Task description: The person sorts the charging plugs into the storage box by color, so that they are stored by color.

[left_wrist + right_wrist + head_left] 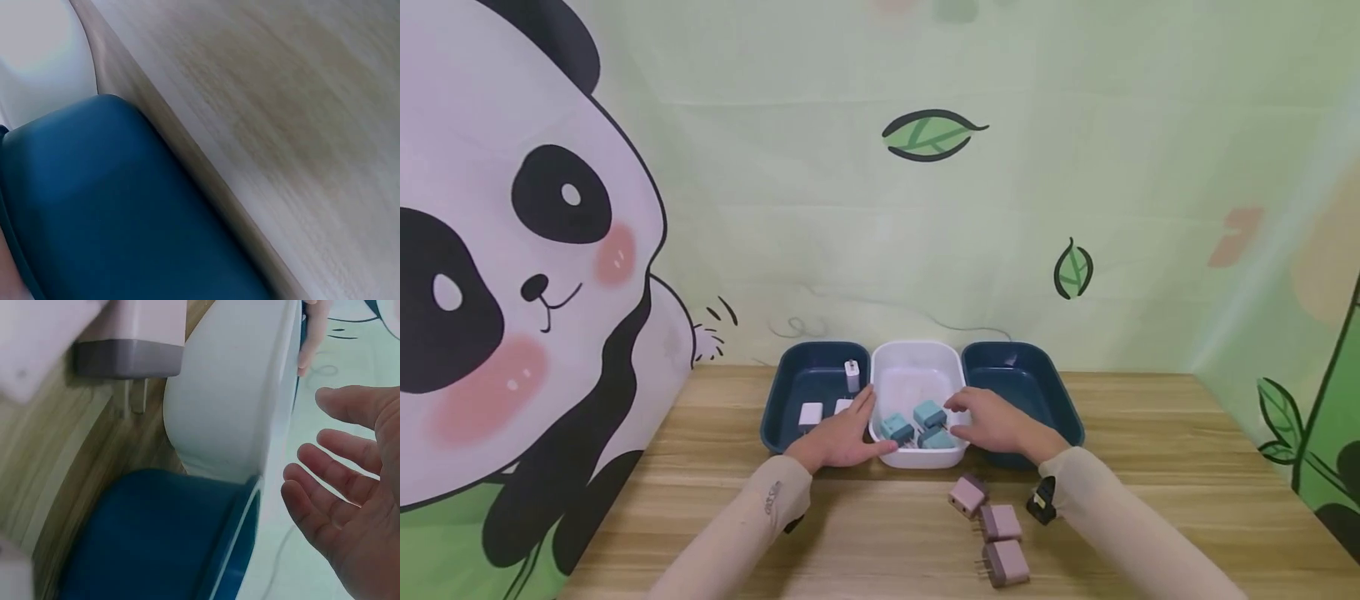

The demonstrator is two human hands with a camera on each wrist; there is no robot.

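Observation:
Three teal plug chargers lie together in the near part of the white tray. My left hand lies with straight, spread fingers across the adjoining rims of the white tray and the left dark blue tray. Over the white tray's right rim hovers my right hand, its fingertips close to the teal chargers. In the right wrist view that hand shows loosely bent, separated fingers and nothing between them. White chargers sit in the left tray, one partly hidden by my left hand.
Three pink plug chargers lie on the wooden table in front of the trays, toward the right. The right dark blue tray stands against the white one, partly under my right forearm. A printed cloth backdrop hangs behind.

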